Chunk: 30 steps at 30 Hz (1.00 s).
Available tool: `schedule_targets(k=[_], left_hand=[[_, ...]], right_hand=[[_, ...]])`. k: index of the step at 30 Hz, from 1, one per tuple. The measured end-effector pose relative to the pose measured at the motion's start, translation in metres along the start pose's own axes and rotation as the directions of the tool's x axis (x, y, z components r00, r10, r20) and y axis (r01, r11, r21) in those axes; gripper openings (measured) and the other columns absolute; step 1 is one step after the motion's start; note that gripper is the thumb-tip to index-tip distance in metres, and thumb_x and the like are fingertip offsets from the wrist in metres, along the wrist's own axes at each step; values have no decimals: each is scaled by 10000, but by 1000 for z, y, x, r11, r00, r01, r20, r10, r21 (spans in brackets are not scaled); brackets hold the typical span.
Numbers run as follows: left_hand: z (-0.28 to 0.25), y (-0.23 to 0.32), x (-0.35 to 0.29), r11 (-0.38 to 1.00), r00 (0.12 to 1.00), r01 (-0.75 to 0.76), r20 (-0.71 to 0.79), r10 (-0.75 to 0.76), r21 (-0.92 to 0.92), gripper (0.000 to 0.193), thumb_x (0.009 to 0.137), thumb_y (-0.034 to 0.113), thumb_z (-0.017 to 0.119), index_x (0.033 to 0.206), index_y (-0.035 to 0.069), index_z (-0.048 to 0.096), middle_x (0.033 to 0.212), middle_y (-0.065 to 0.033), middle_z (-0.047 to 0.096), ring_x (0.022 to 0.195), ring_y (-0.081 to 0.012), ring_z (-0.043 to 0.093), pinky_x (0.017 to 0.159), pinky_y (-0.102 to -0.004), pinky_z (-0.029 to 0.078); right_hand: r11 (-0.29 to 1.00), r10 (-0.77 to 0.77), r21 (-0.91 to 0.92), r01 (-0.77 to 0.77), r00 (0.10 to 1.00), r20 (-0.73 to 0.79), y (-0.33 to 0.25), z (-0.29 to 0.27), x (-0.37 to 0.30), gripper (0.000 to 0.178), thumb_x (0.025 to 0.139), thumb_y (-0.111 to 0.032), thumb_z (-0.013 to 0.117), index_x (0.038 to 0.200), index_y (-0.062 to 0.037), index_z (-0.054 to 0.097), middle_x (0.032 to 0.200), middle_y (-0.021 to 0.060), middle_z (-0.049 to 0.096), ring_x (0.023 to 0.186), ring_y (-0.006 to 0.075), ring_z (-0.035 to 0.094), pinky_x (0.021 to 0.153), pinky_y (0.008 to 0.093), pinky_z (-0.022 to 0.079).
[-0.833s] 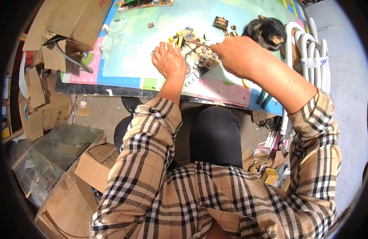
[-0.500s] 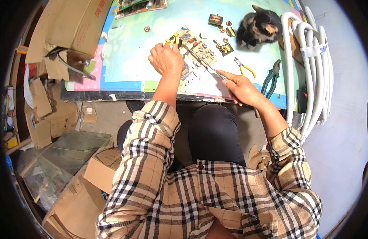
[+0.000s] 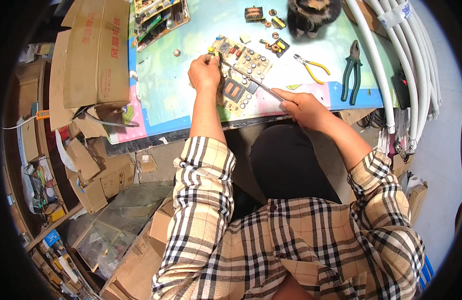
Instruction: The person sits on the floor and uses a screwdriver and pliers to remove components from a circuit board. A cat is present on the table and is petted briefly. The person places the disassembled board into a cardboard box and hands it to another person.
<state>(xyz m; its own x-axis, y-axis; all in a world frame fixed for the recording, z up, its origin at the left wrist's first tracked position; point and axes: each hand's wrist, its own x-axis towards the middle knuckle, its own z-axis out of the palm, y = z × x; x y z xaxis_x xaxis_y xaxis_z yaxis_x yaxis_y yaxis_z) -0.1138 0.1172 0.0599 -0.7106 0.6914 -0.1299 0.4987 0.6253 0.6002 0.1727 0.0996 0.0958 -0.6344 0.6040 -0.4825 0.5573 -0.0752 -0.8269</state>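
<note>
A beige circuit board (image 3: pixel 256 67) full of capacitors and coils lies on the table. My left hand (image 3: pixel 204 75) is at its upper left edge, fingers curled and pinched on a small yellow-and-black component (image 3: pixel 216 54), mostly hidden by the fingers. My right hand (image 3: pixel 306 109) grips a long thin metal tool (image 3: pixel 256 82), its handle hidden in the palm. The shaft slants across the board, and its tip reaches the component beside my left fingertips. A black-framed transformer (image 3: pixel 233 90) sits on the board's lower part.
Loose coils and a transformer (image 3: pixel 254 14) lie beyond the board, near a cat (image 3: pixel 313 15). Yellow-handled cutters (image 3: pixel 311 67) and green-handled pliers (image 3: pixel 351 72) lie to the right, beside bundled white hoses (image 3: pixel 416 60). Stacked circuit boards (image 3: pixel 158 25) and a cardboard box (image 3: pixel 98 55) stand left.
The whole view has shifted, so the table sits higher and the cat is partly cut off. Both hands keep their grips, with the tool's tip still by my left fingers.
</note>
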Motion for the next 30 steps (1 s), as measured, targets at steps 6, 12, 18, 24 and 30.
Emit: schedule_targets(k=[6, 12, 18, 24, 30], left_hand=[[-5, 20, 7, 811, 885, -465, 153, 440, 355, 233, 861, 252, 702, 974, 49, 727, 932, -191, 714, 932, -367, 675, 824, -459, 512], [-10, -11, 39, 971, 948, -238, 209, 238, -28, 238, 822, 281, 747, 893, 54, 750, 818, -126, 732, 779, -263, 697, 749, -377, 520], [4, -10, 21, 980, 980, -188, 47, 191, -59, 257, 817, 295, 763, 910, 56, 757, 945, -123, 686, 854, -264, 655, 817, -367, 509], [32, -32, -4, 963, 923, -270, -282, 262, 14, 268, 852, 259, 716, 1060, 89, 718, 1275, -125, 576, 1254, -319, 465, 1070, -468, 342], [47, -42, -9, 940, 859, -333, -384, 337, 79, 302, 870, 279, 694, 1123, 115, 696, 1297, -72, 593, 1242, -291, 486, 1072, -473, 317]], right_hand=[[793, -533, -449, 411, 826, -185, 43, 13, 17, 463, 1014, -198, 489, 1477, -185, 467, 686, 80, 586, 572, 131, 591, 550, 311, 519], [896, 176, 367, -250, 959, 225, -12, -18, 0, 464, 1028, -217, 432, 1491, -208, 454, 652, 36, 539, 549, 86, 534, 460, 243, 470], [901, -422, -207, 381, 880, -218, 54, 14, 28, 432, 1021, -216, 483, 1452, -233, 512, 686, 42, 555, 547, 90, 526, 477, 252, 476], [966, -217, 133, 224, 974, -64, 29, 6, 32, 442, 1021, -202, 462, 1460, -234, 502, 699, 53, 567, 570, 95, 550, 476, 262, 473], [954, 83, 272, -129, 981, 173, 4, -3, 24, 450, 1015, -205, 454, 1463, -211, 497, 688, 87, 597, 604, 140, 598, 512, 296, 497]])
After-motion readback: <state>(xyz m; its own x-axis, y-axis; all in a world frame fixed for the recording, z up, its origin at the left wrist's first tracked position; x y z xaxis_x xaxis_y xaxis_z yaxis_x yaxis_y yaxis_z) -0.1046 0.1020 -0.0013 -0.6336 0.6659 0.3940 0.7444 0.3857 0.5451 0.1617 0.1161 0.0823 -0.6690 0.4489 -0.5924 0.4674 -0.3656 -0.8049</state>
